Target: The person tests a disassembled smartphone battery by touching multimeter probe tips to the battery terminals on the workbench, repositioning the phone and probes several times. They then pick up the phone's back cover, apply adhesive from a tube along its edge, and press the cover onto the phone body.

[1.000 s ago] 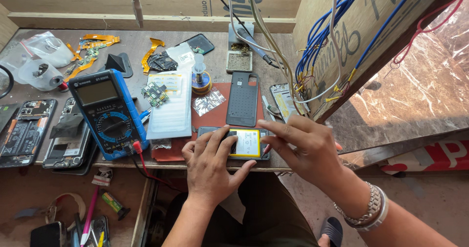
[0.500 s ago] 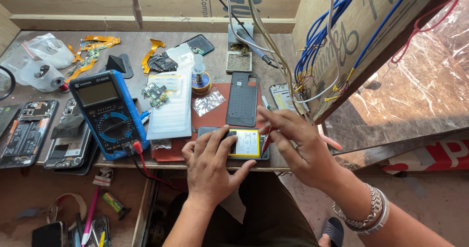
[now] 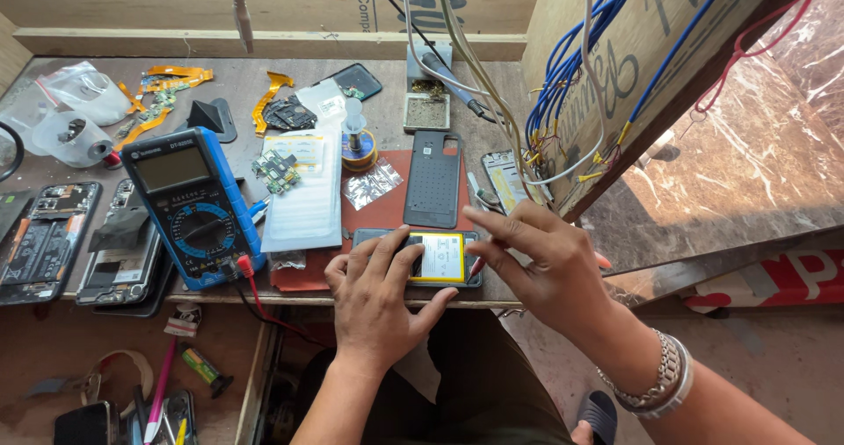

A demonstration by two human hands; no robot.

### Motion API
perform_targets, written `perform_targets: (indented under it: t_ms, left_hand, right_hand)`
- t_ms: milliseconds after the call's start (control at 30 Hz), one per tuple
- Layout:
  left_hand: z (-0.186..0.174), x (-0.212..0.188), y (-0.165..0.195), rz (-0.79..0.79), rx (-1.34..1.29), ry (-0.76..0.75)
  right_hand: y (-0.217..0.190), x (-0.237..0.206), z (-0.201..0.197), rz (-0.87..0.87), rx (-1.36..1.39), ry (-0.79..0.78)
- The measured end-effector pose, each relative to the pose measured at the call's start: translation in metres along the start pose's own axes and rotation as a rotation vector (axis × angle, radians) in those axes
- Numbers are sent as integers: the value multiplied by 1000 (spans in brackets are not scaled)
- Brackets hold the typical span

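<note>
One opened phone point(image 3: 420, 257) with a yellow battery is being pinned at the workbench's front edge point(image 3: 220, 295) by the flat, spread left hand point(image 3: 380, 297); the right hand point(image 3: 538, 260) is pinching a red-tipped probe point(image 3: 476, 267) against it. Two more opened phones point(image 3: 79, 241) are lying left, beside one blue multimeter point(image 3: 192, 206).

We see a blue multimeter point(image 3: 195, 206), a yellow-edged white battery point(image 3: 438, 258), orange flex cables point(image 3: 167, 89), a red mat point(image 3: 387, 207), and blue wires point(image 3: 580, 58).

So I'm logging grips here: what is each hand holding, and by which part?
Left hand presses down on the opened phone, fingers on its left half. Right hand pinches a red-tipped probe.
</note>
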State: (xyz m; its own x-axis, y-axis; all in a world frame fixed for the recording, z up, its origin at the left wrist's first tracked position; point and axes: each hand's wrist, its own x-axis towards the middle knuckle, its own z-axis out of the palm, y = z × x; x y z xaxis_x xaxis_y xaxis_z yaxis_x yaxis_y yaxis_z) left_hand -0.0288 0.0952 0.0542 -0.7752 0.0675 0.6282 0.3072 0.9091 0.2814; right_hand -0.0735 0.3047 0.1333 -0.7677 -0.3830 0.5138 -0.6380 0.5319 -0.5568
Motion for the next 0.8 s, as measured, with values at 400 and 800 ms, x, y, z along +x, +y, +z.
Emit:
perform_targets:
  t_ms: [400,800]
  left_hand:
    - [-1,0,1,9,-1,23]
    - [0,-1,0,10,-2,19]
  right_hand:
    - [0,-3,-3,-319,223,-12]
    - [-1,-9,1,-169,96,-42]
